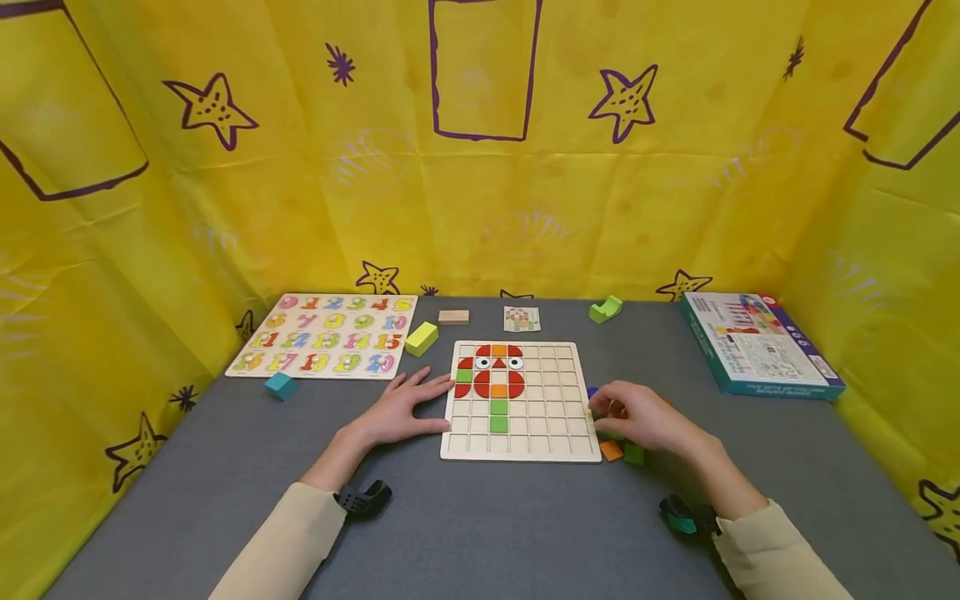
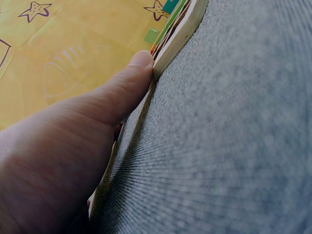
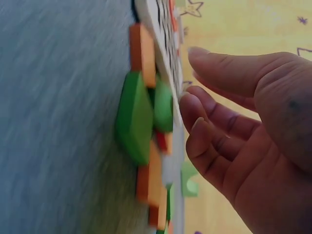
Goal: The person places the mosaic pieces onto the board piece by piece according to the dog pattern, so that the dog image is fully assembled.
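A wooden grid board lies mid-table, its upper left cells filled with red, orange, green and eye-printed tiles. Along the board's left edge rests my left hand, fingers spread and thumb extended; the left wrist view shows the thumb at the board's corner edge. My right hand hovers at the board's right edge, over a small heap of loose tiles. Its fingers bend loosely with nothing visible between them and the thumb. In the heap are a green tile and an orange tile.
A number puzzle board lies back left, with a teal block before it. Beyond the grid board are a yellow-green block, a plain wooden block, a pattern card and a green arch block. A box sits back right.
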`<state>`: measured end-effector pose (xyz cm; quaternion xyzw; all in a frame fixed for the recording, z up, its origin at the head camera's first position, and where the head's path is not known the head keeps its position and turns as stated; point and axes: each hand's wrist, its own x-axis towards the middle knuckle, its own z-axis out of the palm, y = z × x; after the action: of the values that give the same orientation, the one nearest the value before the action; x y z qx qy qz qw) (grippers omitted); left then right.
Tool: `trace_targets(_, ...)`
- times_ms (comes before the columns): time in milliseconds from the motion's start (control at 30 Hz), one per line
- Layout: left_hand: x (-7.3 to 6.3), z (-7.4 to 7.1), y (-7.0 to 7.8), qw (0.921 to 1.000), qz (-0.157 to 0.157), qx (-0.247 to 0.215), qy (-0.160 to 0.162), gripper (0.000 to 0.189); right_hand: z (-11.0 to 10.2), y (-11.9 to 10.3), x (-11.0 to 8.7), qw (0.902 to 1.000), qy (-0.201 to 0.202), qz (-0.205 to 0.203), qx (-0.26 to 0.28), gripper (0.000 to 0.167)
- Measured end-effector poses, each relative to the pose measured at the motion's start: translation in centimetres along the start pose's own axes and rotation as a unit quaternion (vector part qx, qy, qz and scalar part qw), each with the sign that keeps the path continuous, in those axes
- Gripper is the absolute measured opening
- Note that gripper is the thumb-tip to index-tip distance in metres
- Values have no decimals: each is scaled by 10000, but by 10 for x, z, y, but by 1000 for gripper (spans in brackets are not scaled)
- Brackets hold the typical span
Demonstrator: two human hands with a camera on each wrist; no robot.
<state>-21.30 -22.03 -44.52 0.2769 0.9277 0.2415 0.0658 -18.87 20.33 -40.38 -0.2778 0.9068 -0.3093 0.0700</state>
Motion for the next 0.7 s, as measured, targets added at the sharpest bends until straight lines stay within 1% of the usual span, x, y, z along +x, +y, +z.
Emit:
trace_targets(100, 1, 1, 0, 10000, 9, 2, 7, 79, -3, 7, -7, 9999, -55, 83, -12, 15)
trace_targets(233, 1, 3, 1, 10000, 27, -39, 44, 79, -4, 16, -14, 9999, -95, -5, -67, 15)
trace_targets(333, 2, 5, 1, 10000, 42, -39, -16, 80, -5, 20, -17, 9997, -187, -22, -179, 16)
trace_targets(467, 2, 5, 0, 10000, 32, -25, -12, 80, -5, 19, -17, 9990, -312, -14, -311, 18)
trace_targets(600, 2, 3, 0, 10000, 25, -4, 53, 79, -5, 15, -15, 9988, -352, 27, -335, 17)
trace_targets(700, 1, 2, 0, 10000, 6, 4, 20, 79, -3, 15, -14, 9987, -360, 19, -347, 15)
